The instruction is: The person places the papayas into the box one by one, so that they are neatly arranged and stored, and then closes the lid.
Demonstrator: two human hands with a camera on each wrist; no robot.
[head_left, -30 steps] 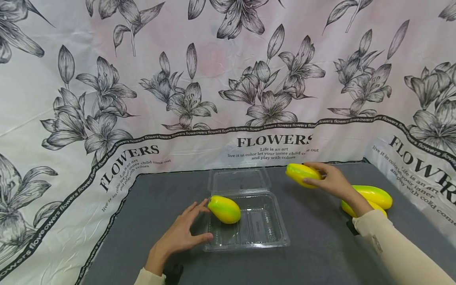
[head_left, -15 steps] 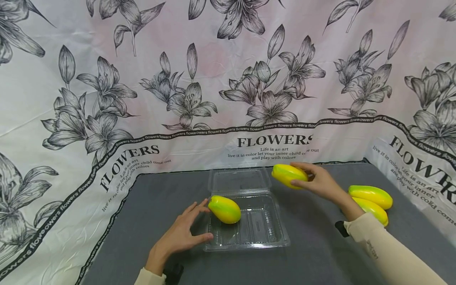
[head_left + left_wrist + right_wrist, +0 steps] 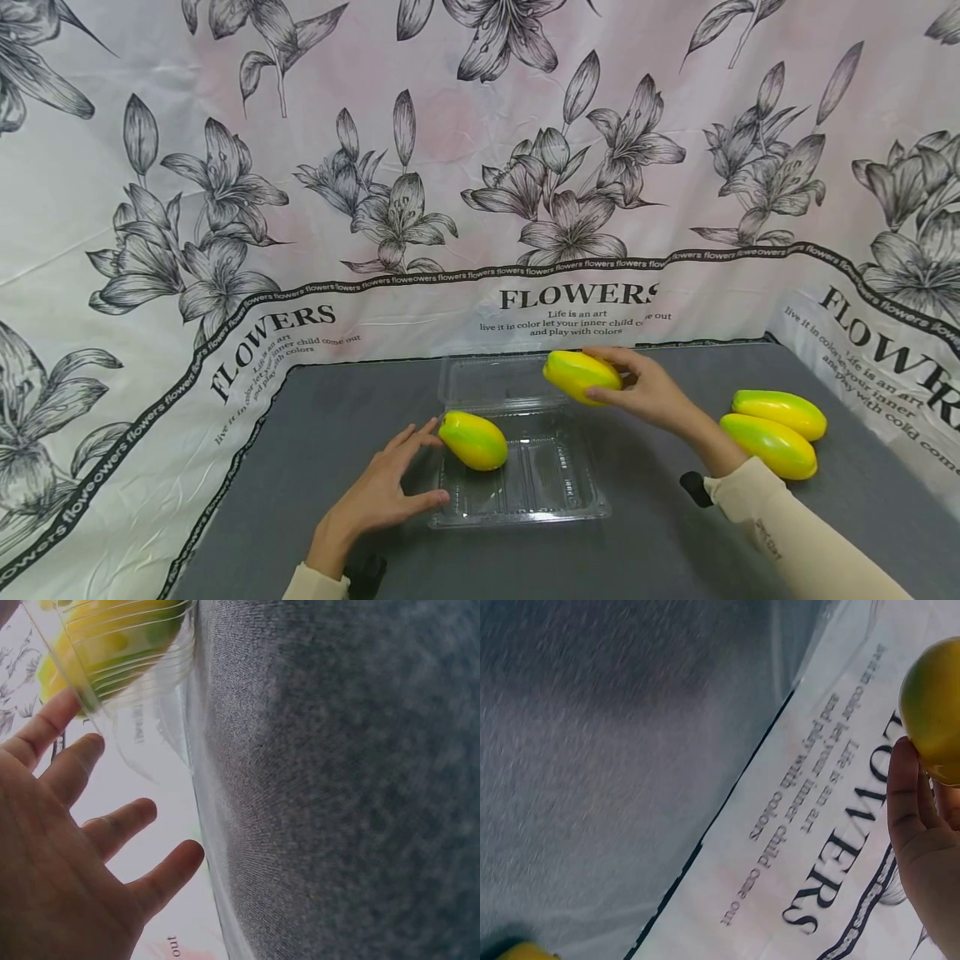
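My right hand (image 3: 651, 393) grips a yellow-green papaya (image 3: 573, 377) between thumb and fingers, holding it up over the back right part of a clear plastic clamshell box (image 3: 547, 510). The right wrist view shows fingertips against this papaya (image 3: 937, 712), partly cut off by the frame. Another papaya (image 3: 474, 442) lies in the left side of the box, its narrower end toward the back left. Beside the box's left wall is my left hand (image 3: 378, 487), fingers spread and holding nothing. In the left wrist view, a fingertip reaches the clear wall (image 3: 131, 667) in front of the papaya.
Two more papayas lie side by side at the right, one (image 3: 780, 414) behind the other (image 3: 771, 447). The box's lid (image 3: 491, 383) is laid back toward the rear. A floral cloth (image 3: 420, 321) hangs behind the grey tabletop (image 3: 300, 467).
My right hand has carried its papaya leftward, from right of the box to over its back right part. My left hand and the papaya in the box have stayed in place.
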